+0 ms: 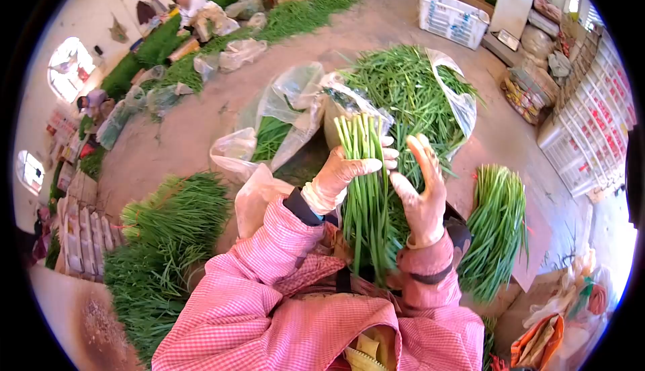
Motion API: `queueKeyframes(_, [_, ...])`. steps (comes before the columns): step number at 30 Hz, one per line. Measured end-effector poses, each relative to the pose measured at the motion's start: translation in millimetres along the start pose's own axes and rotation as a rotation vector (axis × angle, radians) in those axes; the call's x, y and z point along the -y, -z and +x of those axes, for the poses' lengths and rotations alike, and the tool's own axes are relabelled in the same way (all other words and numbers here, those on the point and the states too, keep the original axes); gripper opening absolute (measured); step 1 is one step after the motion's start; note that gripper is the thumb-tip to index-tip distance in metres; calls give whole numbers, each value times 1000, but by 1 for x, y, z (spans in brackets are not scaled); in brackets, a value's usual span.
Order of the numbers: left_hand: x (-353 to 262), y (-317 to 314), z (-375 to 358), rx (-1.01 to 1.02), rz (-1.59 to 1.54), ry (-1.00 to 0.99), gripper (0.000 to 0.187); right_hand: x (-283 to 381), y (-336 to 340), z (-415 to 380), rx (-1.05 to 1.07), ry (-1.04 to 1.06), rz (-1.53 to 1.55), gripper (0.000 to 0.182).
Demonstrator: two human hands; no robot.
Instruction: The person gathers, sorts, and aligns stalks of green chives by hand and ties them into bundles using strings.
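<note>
My left hand point(336, 177), in a thin pale glove, is closed around a bunch of garlic chives point(366, 200). Its pale cut ends point up and away, and the green leaves hang toward my lap. Just right of the bunch, my right hand point(426, 200) is raised, gloved too, with its fingers apart and nothing in them. Behind both hands lies a big heap of loose chives point(403, 79) on a plastic sheet. A clear plastic bag point(289, 106) with more chives sits to its left.
Bundled chives point(497, 230) stand at my right, and a large pile point(168, 250) lies at my left. White plastic crates point(591, 122) are stacked on the right; another crate point(451, 18) stands farther back. Other people point(195, 12) sit among greens along the left wall.
</note>
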State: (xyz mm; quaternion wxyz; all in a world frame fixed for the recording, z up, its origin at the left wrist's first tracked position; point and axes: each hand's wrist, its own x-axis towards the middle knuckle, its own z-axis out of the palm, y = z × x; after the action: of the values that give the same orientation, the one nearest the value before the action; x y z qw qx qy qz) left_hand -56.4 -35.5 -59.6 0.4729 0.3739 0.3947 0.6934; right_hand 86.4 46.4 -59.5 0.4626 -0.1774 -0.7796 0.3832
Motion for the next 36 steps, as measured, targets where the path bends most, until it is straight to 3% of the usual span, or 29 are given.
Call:
queueKeyframes(1, [4, 0, 3, 30, 47, 0, 47, 2, 2, 10, 28, 48, -178, 52])
queueKeyframes(2, [7, -1, 5, 3, 144, 65, 41, -5, -4, 14, 28, 50, -160, 40])
queueKeyframes(3, [13, 0, 7, -38, 61, -5, 36, -10, -8, 19, 42, 93, -219, 34])
queueKeyframes(6, [21, 12, 17, -61, -30, 59, 35, -11, -9, 29, 137, 25, -338, 25])
queueKeyframes(8, [24, 21, 24, -9, 78, 83, 35, -11, -11, 35, 204, 109, -643, 19])
queueKeyframes(9, [28, 25, 28, 7, 62, 101, 35, -6, -11, 39, 203, 86, -661, 19])
queueKeyframes(11, [37, 30, 35, 61, 205, 93, 33, 9, -12, 48, 415, -123, -948, 18])
queueKeyframes(13, [34, 25, 38, 101, 303, 122, 31, -7, -14, 39, 322, -89, -981, 18])
queueKeyframes(15, [22, 19, 38, 179, 156, 153, 29, -19, -8, 33, 202, -169, -528, 17])
queueKeyframes(16, [22, 21, 38, 212, 268, 137, 23, -11, -9, 36, 225, -175, -516, 15])
queueKeyframes(18, [36, 30, 35, 205, 421, 142, 19, -20, -14, 28, 310, -254, -624, 15])
queueKeyframes(20, [45, 35, 30, 136, 468, 232, 19, -30, -24, 25, 398, -208, -940, 17])
queueKeyframes(23, [56, 49, 30, 73, 525, 240, 20, -40, -16, 23, 278, -56, -910, 17])
queueKeyframes(25, [42, 48, 33, 39, 803, 99, 17, -83, 5, 32, 331, -389, -1269, 15])
queueKeyframes(26, [38, 53, 32, -4, 708, 86, 15, -107, 33, 37, 394, -664, -1193, 15])
queueKeyframes(28, [23, 54, 36, -183, 608, 30, 19, -85, 72, 18, 853, -753, -1373, 38])
queueKeyframes(29, [19, 53, 38, -252, 499, -10, 21, -94, 71, 7, 860, -838, -1461, 49])
queueKeyframes(30, [13, 42, 44, -281, 442, -32, 24, -115, 69, 11, 653, -916, -1104, 73])
queueKeyframes(31, [7, 31, 49, -317, 386, -39, 27, -88, 56, 18, 565, -805, -844, 80])
queueKeyframes(32, [5, 13, 53, -291, 299, -87, 28, -99, 33, 1, 272, -329, -474, 89])
queueKeyframes(33, [3, -11, 59, -262, 212, -146, 30, -64, 23, 9, 200, -183, -126, 92])
queueKeyframes(35, [2, -49, 70, -216, 157, -138, 33, -39, 15, 16, 160, 93, -279, 93])
queueKeyframes(36, [-3, -65, 75, -173, -20, -60, 36, -32, 25, 21, 140, 30, -30, 92])
